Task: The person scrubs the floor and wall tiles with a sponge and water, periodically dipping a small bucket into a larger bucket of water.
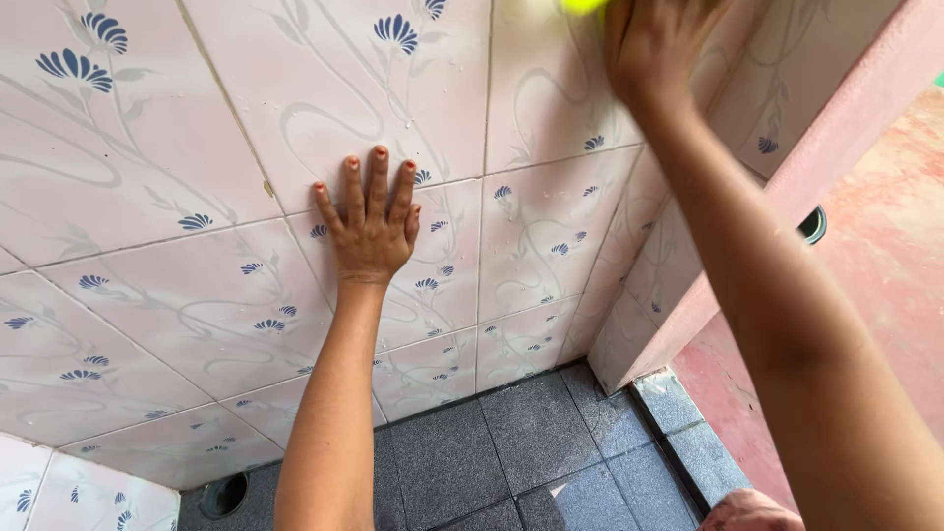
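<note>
- Tiled wall (177, 147): pink-white tiles with blue flower sprigs and grey vine lines fill the far and left of the view. It meets the dark grey tiled floor (531, 442) along the near bottom edge. Both hands work against this wall.
- Pink ledge (846, 118): runs diagonally at the right, past the wall's corner. A reddish floor lies beyond it, further right.
- Right hand (654, 39): raised high at the top edge, back of the hand towards the camera, forearm running down to the near right. Fingers curl over a yellow-green thing (582, 5) pressed to the wall. Only a sliver shows at the frame edge, just left of the fingers, so its kind and long axis cannot be told.
- Left hand (369, 221): flat on the wall, lower and to the left of the right hand, well apart from it. Fingers spread and straight, pointing up, clamped on nothing. It looks like a brace.
- Relation that matters: the yellow-green thing sits under the right hand alone. The left hand is far from it, down-left.
- Floor drain (224, 495): small round hole at near left, by the wall's foot.
</note>
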